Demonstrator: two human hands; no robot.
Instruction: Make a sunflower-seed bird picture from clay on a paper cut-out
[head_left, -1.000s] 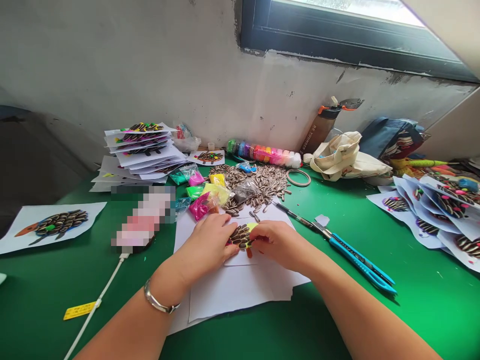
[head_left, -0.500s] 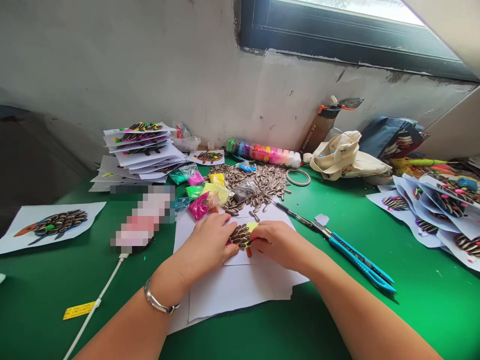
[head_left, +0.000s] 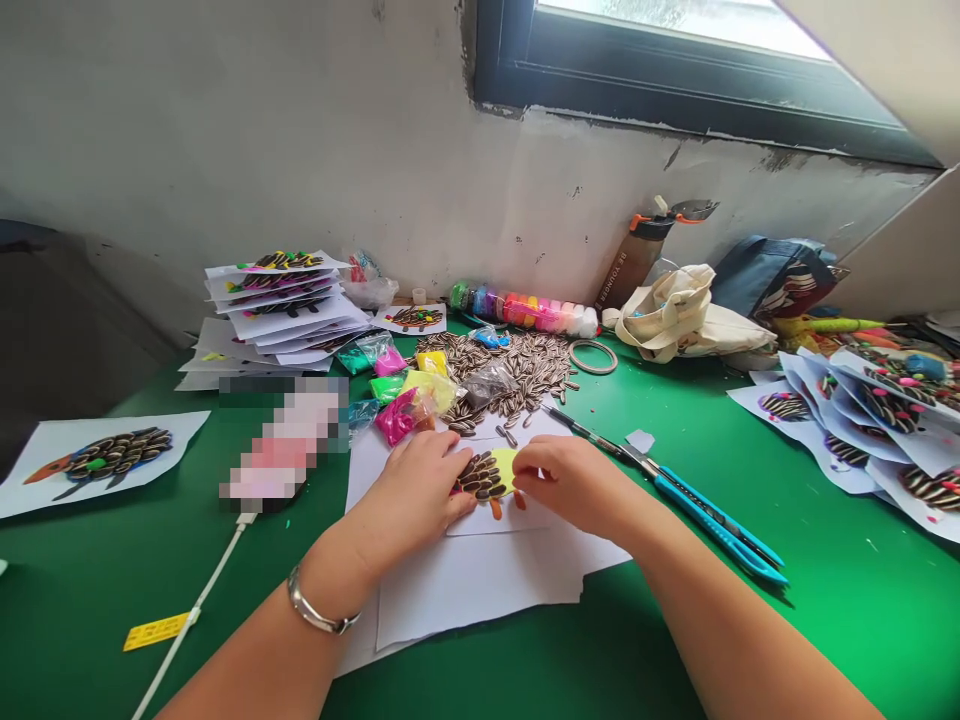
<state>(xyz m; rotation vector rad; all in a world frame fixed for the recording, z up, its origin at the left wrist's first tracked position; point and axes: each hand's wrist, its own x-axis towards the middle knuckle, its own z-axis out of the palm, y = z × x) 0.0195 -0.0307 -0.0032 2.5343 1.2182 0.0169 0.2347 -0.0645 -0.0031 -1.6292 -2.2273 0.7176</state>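
Observation:
A small white card (head_left: 517, 515) lies on loose white sheets (head_left: 480, 580) on the green table (head_left: 675, 640). On the card is a yellow clay shape (head_left: 507, 464) partly covered with striped sunflower seeds (head_left: 480, 476). My left hand (head_left: 416, 495) rests on the card's left side, fingers together, pressing beside the seeds. My right hand (head_left: 566, 480) sits at the right of the shape, fingertips pinched close at its edge; whether a seed is between them is hidden.
A heap of loose sunflower seeds (head_left: 517, 365) and small clay bags (head_left: 409, 400) lie behind the card. A blue utility knife (head_left: 705, 515) lies to the right. Stacks of finished seed pictures (head_left: 277, 310) stand at left and right (head_left: 885, 410); a tape ring (head_left: 592, 356) and clay pots (head_left: 525, 310) are by the wall.
My right hand has drawn slightly right, uncovering more of the yellow clay. The view has tipped down a little. The left hand stays in place.

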